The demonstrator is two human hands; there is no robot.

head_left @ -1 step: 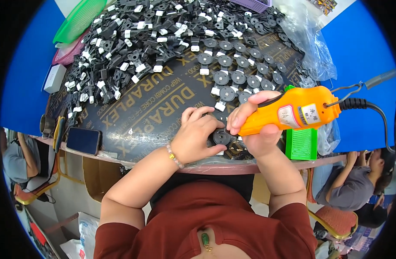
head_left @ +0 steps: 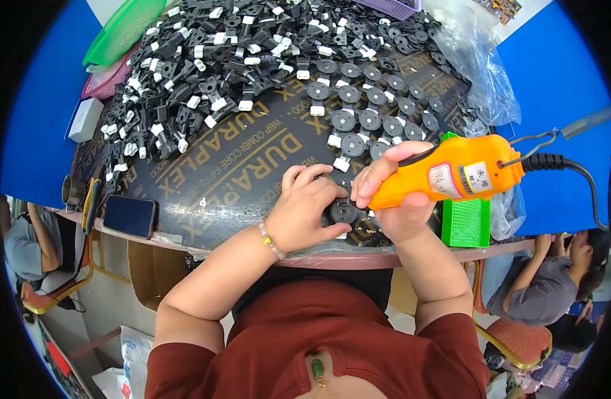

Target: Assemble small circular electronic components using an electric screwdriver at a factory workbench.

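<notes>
An orange electric screwdriver [head_left: 445,174] with a black cable lies in the grip of my right hand [head_left: 402,199], its front end pointing left and down. The tip is hidden behind my fingers. Just left of it, a round black plastic part [head_left: 343,211] with a hole at its centre rests on the dark board. My left hand [head_left: 305,209] steadies this part, thumb on the near side and fingers on the far side. Beyond both hands, similar round black parts with white ends [head_left: 352,144] lie in rows.
A large heap of black-and-white parts [head_left: 205,73] covers the far left. A green basket [head_left: 466,223] sits beside my right wrist, with clear plastic bags [head_left: 491,86] behind. A phone [head_left: 130,216] and orange-handled cutters [head_left: 91,199] lie at left. Other people sit at both sides.
</notes>
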